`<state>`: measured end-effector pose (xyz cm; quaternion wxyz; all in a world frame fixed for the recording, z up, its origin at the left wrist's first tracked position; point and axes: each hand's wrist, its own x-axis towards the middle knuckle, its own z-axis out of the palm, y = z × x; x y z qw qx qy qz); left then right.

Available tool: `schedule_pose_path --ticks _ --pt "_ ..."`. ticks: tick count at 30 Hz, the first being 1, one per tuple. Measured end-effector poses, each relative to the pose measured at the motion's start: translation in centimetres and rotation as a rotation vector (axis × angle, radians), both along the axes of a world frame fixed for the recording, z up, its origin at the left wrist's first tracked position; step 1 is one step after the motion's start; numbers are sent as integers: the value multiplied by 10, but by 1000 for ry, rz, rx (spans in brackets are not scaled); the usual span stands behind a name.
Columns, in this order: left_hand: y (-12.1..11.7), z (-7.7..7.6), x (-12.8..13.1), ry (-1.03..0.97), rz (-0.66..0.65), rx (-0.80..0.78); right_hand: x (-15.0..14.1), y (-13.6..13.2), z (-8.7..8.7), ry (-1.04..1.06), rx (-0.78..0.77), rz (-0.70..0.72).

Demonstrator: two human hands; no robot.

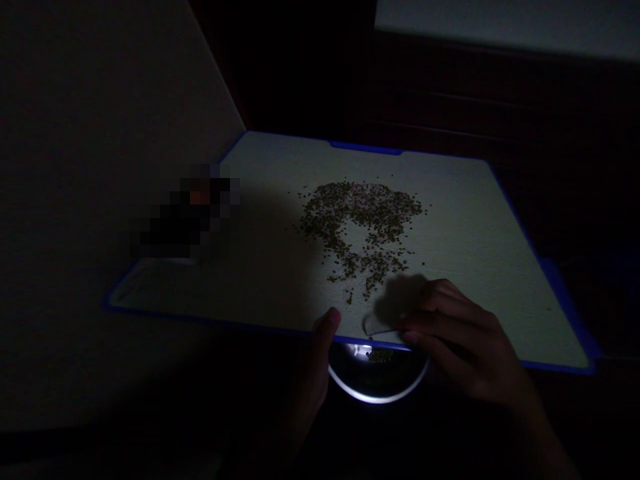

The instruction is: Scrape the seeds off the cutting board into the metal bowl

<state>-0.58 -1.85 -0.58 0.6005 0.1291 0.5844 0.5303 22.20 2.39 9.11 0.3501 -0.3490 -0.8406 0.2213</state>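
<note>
A white board (460, 220) with a blue rim carries many small dark seeds or grains (360, 213), spread in a ragged ring across its middle with a trail toward the near edge. My left hand (323, 353) is at that edge, its thumb over the rim and its fingers hidden beneath. My right hand (460, 333) rests low over the board, fingers pinched on a small thin piece (377, 329) too dim to identify. Beneath the near edge is a round bowl (377, 400) with a shiny rim and some of the grains inside.
On the board's left side lies a dark blurred-out object (185, 217). A pale surface (125, 100) stands along the left. Another pale surface (510, 23) is at the top right. Most surroundings are in deep shadow.
</note>
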Motion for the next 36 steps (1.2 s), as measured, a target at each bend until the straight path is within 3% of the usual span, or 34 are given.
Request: schedule_pose_path --ticks 7,13,16,19,27,36 --pt "3 5 2 28 31 -65 1 -1 0 9 8 30" --pt "3 2 3 -6 50 -51 -2 -1 -4 -11 60 -111" --pt "2 3 3 -23 36 -51 -5 2 -4 -65 139 -93" --pt "3 6 3 -20 22 -51 -7 5 -4 -105 175 -80" --pt "4 19 4 15 5 -82 -5 6 -6 -149 172 -220" --pt "4 6 5 -17 30 -18 -7 7 -7 -125 160 -250"
